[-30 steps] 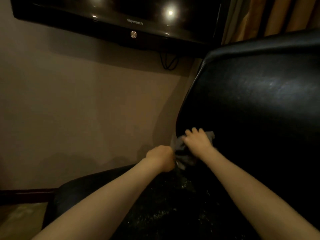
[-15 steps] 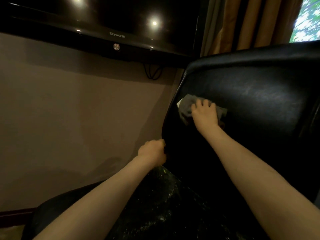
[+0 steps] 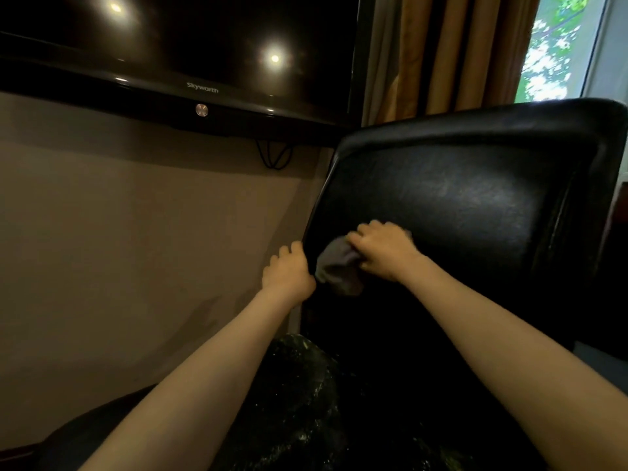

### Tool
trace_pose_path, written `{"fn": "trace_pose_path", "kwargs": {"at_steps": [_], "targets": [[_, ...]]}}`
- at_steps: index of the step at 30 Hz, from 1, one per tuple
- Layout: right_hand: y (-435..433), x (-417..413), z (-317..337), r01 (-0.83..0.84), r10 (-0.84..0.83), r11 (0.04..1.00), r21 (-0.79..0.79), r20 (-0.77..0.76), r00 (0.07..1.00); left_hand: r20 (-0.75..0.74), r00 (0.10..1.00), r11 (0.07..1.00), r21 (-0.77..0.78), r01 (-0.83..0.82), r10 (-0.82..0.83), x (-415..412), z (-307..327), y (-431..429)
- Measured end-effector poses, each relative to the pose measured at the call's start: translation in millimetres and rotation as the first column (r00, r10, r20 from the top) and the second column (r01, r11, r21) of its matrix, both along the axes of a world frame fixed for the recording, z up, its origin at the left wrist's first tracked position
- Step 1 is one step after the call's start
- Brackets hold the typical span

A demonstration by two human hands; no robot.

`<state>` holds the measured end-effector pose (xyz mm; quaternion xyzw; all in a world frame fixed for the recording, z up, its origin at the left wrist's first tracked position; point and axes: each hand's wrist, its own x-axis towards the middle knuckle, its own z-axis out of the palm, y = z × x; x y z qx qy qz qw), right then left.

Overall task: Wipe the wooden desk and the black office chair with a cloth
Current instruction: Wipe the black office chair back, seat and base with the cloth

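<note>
- Left hand (image 3: 289,270) grips the chair (image 3: 458,198) edge, mid-frame; a slip could let it swivel.
- Right hand (image 3: 384,254) clutches the bunched cloth (image 3: 339,270); patches may be missed.

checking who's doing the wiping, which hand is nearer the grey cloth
Right. The right hand holds the grey cloth against the chair back; the left hand grips that back's edge, just beside the cloth.

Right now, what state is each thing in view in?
chair back: upright.
cloth: bunched, against the chair back.
left hand: grips the chair back's left edge.
right hand: holds the cloth.
television: off, screen dark.
curtain: partly open, window strip showing.
</note>
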<state>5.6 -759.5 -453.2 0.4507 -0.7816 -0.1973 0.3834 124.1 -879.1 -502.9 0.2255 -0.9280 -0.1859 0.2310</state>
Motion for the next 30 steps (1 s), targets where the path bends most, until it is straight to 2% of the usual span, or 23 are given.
{"fn": "trace_pose_path", "kwargs": {"at_steps": [2,3,5,7,10,13,14,16,22,26,30], "targets": [[4.3,-7.7,4.6,-0.049,0.0,0.974,-0.223,-0.214,0.977,-0.041,0.999,0.999,0.008,0.031,-0.031,-4.4,4.5,3.9],[6.7,-8.5,6.2,-0.044,-0.036,0.953,-0.301,-0.255,0.966,-0.046,0.998,0.999,0.006,0.045,-0.044,-6.1,5.5,5.6],[11.5,-9.9,8.3,0.033,-0.121,0.922,-0.387,-0.206,0.971,-0.042,0.997,0.998,0.005,0.06,-0.06,-8.4,4.5,7.3],[14.4,-12.0,-0.1,0.165,-0.172,0.929,-0.33,0.007,0.985,-0.03,0.998,0.998,0.019,0.063,-0.062,-9.9,-0.8,9.0],[12.7,-3.8,-14.7,0.159,-0.145,0.983,-0.088,0.15,0.978,0.042,0.998,0.998,0.032,0.052,-0.053,-8.5,-8.0,10.0],[6.8,13.2,-29.0,0.129,-0.187,0.979,0.157,0.447,0.875,0.127,0.99,0.997,0.052,0.052,-0.058,-4.9,-12.8,11.5],[6.6,17.8,-35.1,0.108,-0.191,0.974,0.197,0.472,0.861,0.136,0.989,0.998,0.042,0.054,-0.059,-3.0,-12.6,11.7],[10.1,25.6,-44.0,0.08,-0.154,0.981,0.179,0.445,0.883,0.136,0.988,0.997,0.027,0.066,-0.069,2.6,-10.9,10.2],[34.2,38.2,-33.4,0.086,-0.067,0.995,-0.051,0.297,0.952,0.115,0.987,0.993,0.046,0.109,-0.113,22.2,-9.7,12.6],[57.9,51.9,-31.5,0.105,-0.062,0.99,-0.092,0.382,0.922,0.102,0.979,0.98,0.11,0.167,-0.178,28.4,-18.8,19.3],[86.6,64.9,-66.4,0.194,-0.126,0.976,-0.101,0.466,0.876,0.147,0.947,0.954,0.135,0.268,-0.287,31.4,-41.3,37.8]]}}
